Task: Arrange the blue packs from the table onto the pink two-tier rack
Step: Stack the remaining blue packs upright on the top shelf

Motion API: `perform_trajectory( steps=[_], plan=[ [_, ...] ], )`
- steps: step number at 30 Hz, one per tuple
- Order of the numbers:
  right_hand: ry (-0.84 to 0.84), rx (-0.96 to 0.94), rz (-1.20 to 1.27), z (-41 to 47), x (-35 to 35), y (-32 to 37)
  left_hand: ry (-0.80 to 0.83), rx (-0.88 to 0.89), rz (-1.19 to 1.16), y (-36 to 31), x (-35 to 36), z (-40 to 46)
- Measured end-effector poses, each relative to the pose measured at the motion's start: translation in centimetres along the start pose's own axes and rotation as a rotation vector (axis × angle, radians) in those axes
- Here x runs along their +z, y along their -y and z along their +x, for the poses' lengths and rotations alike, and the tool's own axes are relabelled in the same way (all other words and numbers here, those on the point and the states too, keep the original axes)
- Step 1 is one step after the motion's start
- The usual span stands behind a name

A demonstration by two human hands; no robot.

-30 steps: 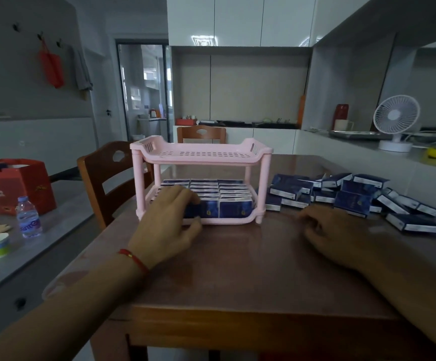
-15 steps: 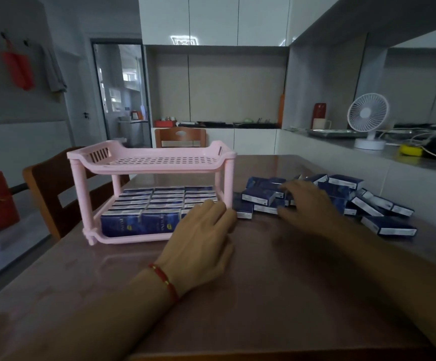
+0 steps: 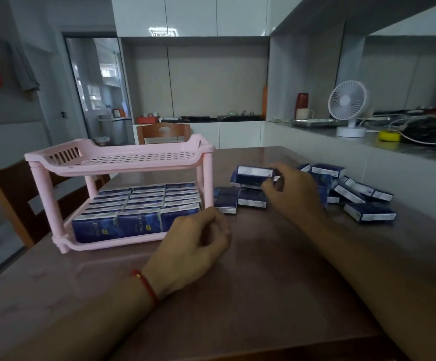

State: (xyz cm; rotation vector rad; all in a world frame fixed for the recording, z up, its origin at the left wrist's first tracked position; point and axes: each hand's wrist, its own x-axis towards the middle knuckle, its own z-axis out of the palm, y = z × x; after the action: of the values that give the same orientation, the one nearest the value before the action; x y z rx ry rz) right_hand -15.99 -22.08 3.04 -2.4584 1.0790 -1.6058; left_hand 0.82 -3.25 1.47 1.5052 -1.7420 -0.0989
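Observation:
The pink two-tier rack (image 3: 119, 162) stands on the brown table (image 3: 263, 295) at the left. Its lower tier is packed with several blue packs (image 3: 138, 204) in rows; the perforated top tier holds nothing. A loose heap of blue packs (image 3: 362, 201) lies on the table to the right of the rack. My right hand (image 3: 292, 191) is over the heap's near side, fingers closed on one blue pack (image 3: 253, 175) lifted slightly above the others. My left hand (image 3: 193, 246) rests on the table just in front of the rack's right post, fingers curled and holding nothing.
Wooden chairs stand at the table's left (image 3: 16, 194) and far side (image 3: 163, 132). A ledge along the right carries a white fan (image 3: 347, 108), a metal tray (image 3: 318, 123), cables and a yellow object (image 3: 388, 135). The table's front edge (image 3: 237, 345) is near me.
My left hand left the lower tier's packs and settled, curled, by the rack's right post. My right hand travelled from the bare table to the heap and closed on a pack. The view swung right.

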Motion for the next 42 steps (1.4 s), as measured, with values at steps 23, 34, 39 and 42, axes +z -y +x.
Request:
perform_trajectory(
  steps=[23, 34, 39, 42],
  plan=[
    [0.522, 0.280, -0.573, 1.4, -3.8, -9.2, -0.010, -0.378, -0.861, -2.4, 4.3, 1.8],
    [0.815, 0.048, 0.546, 0.5, -6.4, 1.1, -0.045, -0.481, -1.037, -2.9, 3.2, 2.0],
    [1.017, -0.045, 0.430, -0.2, -5.2, 2.8, -0.055, -0.462, -1.019, -2.6, 3.4, 1.9],
    [0.992, -0.004, 0.465, -0.3, -5.3, 2.6, -0.094, -0.378, -0.923, -2.2, 3.7, 1.8]
  ],
)
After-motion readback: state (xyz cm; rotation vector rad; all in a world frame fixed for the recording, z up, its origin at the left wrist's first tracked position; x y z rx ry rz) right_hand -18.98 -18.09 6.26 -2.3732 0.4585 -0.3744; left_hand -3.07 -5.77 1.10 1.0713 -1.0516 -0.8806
